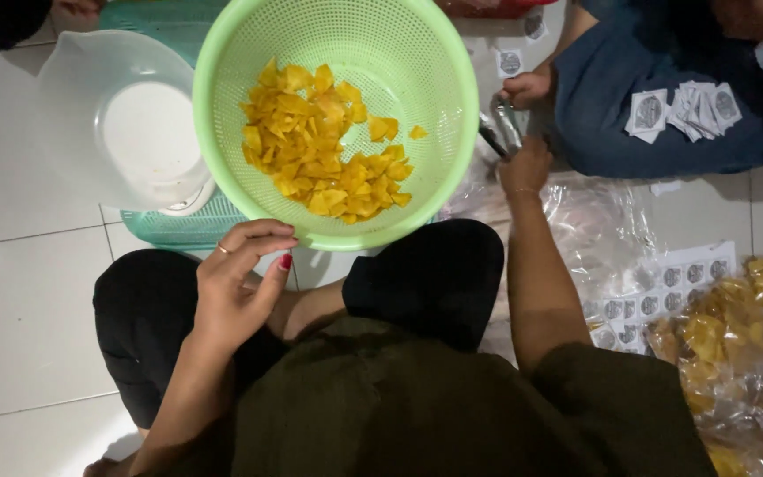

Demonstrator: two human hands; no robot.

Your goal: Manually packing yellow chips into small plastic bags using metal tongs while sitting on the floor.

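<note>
A light green plastic colander (439, 124) sits in front of my knees, holding a pile of yellow chips (324, 146). My left hand (236, 287), with red nails and a ring, hovers just below the colander's near rim, fingers curled and holding nothing. My right hand (525, 166) reaches out to the right of the colander, onto a heap of clear plastic bags (593, 221). Its fingers are closed around something thin there; what it is cannot be made out.
A white plastic bowl (121, 124) rests on a teal crate (183, 225) at left. Another person in blue sits at top right, hand (527, 87) near metal tongs (503, 124), round labels (686, 108) on the lap. A label sheet (660, 287) and bagged chips (735, 344) lie at right.
</note>
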